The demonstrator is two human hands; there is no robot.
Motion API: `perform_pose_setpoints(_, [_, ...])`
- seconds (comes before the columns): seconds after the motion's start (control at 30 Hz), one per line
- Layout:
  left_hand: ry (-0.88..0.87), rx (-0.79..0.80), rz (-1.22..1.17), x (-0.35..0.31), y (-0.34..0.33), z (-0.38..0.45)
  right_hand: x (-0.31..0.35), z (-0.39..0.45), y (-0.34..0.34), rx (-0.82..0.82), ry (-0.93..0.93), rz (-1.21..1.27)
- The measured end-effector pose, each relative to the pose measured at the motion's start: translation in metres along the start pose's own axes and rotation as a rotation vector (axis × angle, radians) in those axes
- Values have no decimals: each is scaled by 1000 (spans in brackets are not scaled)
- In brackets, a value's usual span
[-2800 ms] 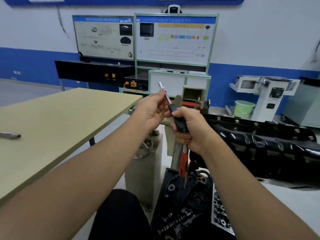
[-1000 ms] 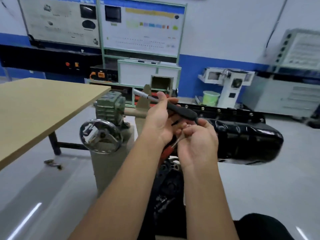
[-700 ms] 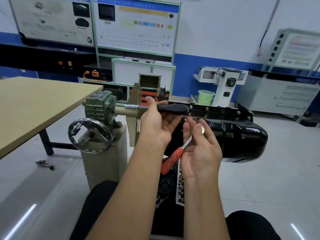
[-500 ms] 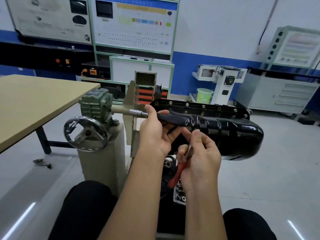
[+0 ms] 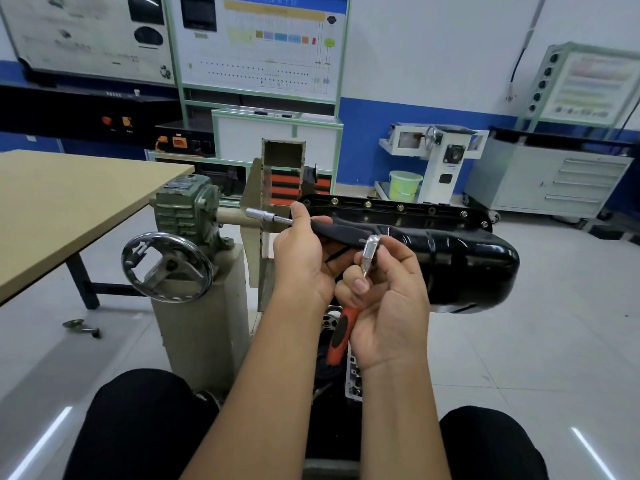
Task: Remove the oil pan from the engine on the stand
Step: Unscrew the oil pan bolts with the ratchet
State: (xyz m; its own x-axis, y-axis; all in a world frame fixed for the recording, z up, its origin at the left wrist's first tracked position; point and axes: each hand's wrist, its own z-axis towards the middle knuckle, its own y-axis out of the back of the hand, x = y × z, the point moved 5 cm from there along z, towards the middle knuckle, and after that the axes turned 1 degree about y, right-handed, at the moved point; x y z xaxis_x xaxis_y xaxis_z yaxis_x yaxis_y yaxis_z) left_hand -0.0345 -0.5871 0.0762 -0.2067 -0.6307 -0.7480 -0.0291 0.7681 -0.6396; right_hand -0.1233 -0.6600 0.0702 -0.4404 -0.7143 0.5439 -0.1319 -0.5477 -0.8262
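L hand grips black-handled driver, R hand grips red-handled ratchet, before oil pan.

The room is bright and evenly lit from overhead, with soft, weak shadows. Streaks of glare lie on the glossy floor at the lower corners, and highlights shine on the black oil pan. The wide lens bends straight lines toward the edges; the wall boards look slightly soft.

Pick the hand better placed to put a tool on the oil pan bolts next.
Left, probably: left hand holds the black-handled driver beside the oil pan flange; right hand grips the ratchet lower.
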Motion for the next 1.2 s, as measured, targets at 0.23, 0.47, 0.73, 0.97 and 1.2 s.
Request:
perform_pose_setpoints(0.23, [26, -14, -64, -5, 6, -3, -2, 1, -4, 3, -13, -24])
perform_pose_setpoints(0.47, [14, 45, -126, -12, 1, -7, -4, 2, -4, 7, -67, -25])
perform_pose_setpoints(0.73, [96, 64, 37, -11, 5, -10, -3, -1, -10, 89, 8, -138])
perform_pose_setpoints(0.97, [87, 8, 29, -19, 2, -11, -11, -7, -11, 116, 80, -107])
perform_pose_setpoints(1.2, [120, 123, 323, -29, -1, -10, -7, -11, -10, 158, 327, -448])
